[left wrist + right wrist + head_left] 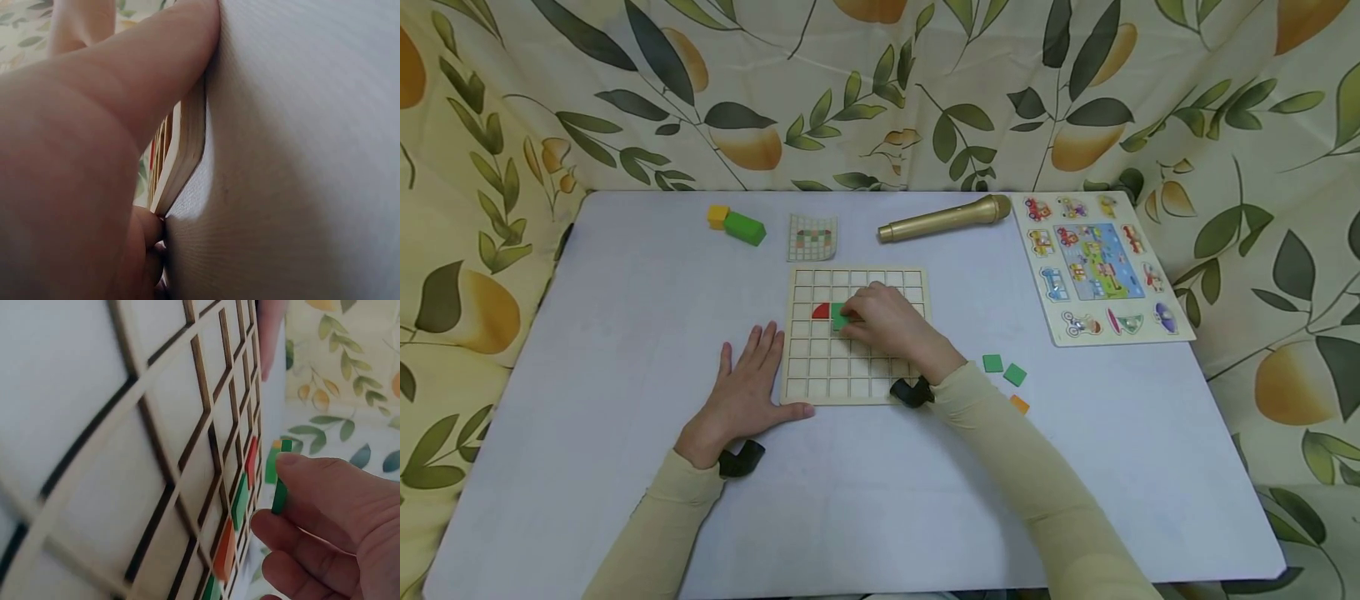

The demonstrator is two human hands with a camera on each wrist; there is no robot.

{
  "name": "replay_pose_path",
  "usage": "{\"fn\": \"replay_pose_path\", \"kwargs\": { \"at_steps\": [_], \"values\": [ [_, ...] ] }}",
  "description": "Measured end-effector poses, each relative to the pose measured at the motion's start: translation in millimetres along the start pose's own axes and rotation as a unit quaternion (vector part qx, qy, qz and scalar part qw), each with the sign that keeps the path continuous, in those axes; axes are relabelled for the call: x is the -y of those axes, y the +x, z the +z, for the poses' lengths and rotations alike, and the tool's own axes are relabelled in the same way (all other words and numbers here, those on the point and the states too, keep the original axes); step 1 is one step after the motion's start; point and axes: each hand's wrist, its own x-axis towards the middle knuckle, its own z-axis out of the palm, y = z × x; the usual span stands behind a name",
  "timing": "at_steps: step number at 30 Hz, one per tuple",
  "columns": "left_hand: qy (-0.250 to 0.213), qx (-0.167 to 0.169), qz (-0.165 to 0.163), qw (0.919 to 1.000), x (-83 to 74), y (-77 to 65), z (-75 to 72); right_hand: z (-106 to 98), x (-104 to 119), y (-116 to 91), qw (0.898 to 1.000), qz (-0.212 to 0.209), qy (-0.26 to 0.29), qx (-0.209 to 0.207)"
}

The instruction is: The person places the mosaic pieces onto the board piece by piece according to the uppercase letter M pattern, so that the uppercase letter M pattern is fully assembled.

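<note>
My right hand (891,327) is over the wooden grid board (797,392), pinching a thin green square tile (280,487) between thumb and finger. In the right wrist view that tile stands off the grid's surface. Set in the grid's cells are a red piece with a curved edge (821,311), a green tile (239,503), an orange tile (225,550) and another green tile (211,589). The right hand hides some of these in the head view. My left hand (743,392) rests at the board's left side, fingers straight, thumb along the near left corner.
Right of the board lie two loose green tiles (992,363) and an orange tile (1019,404). Behind it are a pattern card (812,239), a green block (745,228), a yellow block (718,217) and a gold microphone (943,219). A picture puzzle board (1060,308) occupies the back right.
</note>
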Motion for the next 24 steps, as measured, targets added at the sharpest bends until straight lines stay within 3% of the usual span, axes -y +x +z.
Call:
{"fn": "replay_pose_path", "kwargs": {
  "at_steps": [11,24],
  "values": [
    [0.005,0.0,0.005,1.0,0.9,0.0,-0.1,11,14,21,1.0,-0.008,-0.024,0.016],
    [0.008,-0.005,0.005,0.9999,-1.0,0.1,-1.1,22,18,27,0.998,-0.001,-0.057,-0.001]
  ]
}}
